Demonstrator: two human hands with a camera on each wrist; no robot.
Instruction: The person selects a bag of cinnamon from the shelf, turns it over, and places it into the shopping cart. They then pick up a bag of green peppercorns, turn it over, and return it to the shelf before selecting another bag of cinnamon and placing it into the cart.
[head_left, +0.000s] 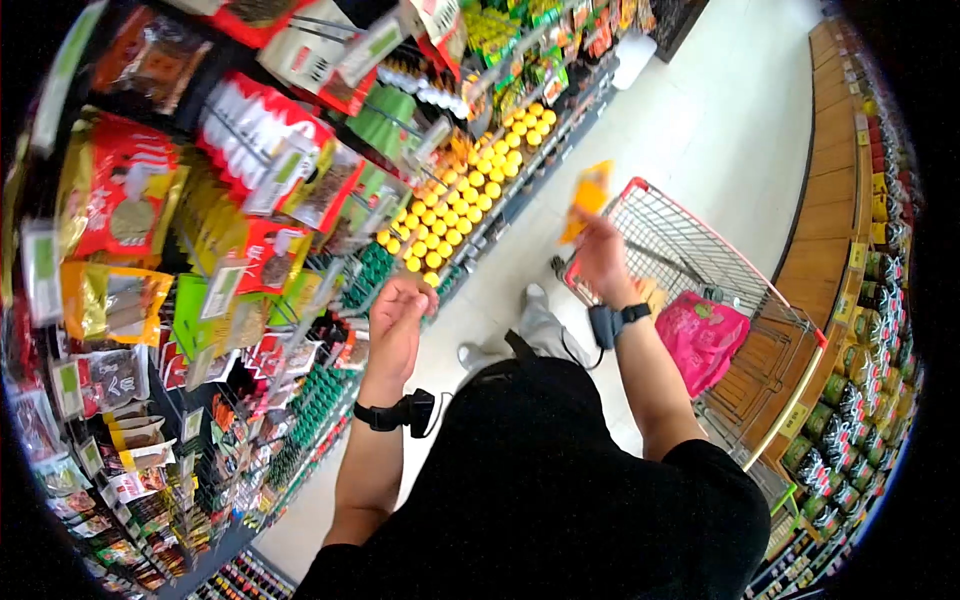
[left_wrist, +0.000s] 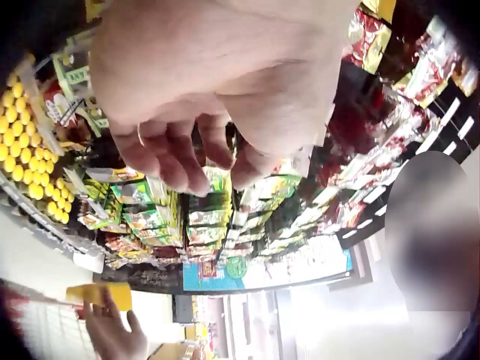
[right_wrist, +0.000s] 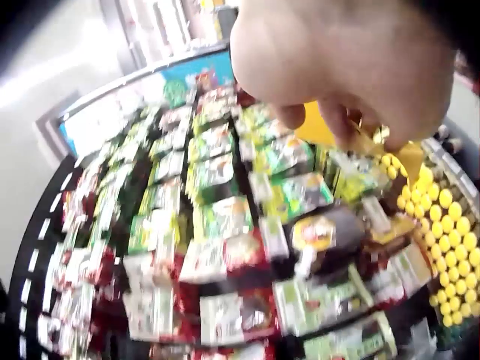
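In the head view my right hand (head_left: 604, 262) pinches a flat orange-yellow packet (head_left: 592, 188) by its lower part, held out above the far end of a shopping cart (head_left: 690, 225). The same orange packet (right_wrist: 319, 129) shows under the curled fingers in the right wrist view. My left hand (head_left: 397, 335) is raised in front of the shelving, fingers loosely bent, with nothing seen in it. Close beyond it stand rows of yellow-capped bottles (head_left: 455, 207). In the left wrist view the left hand (left_wrist: 217, 90) overlaps hanging packets (left_wrist: 210, 217).
A pink bag (head_left: 700, 335) lies in the cart. Hanging bagged goods (head_left: 125, 200) fill the racks on the left. A curved wooden-sided shelf (head_left: 800, 220) with jars (head_left: 855, 365) bounds the right. Pale floor (head_left: 720, 110) runs between them. A blurred person (left_wrist: 431, 232) shows in the left wrist view.
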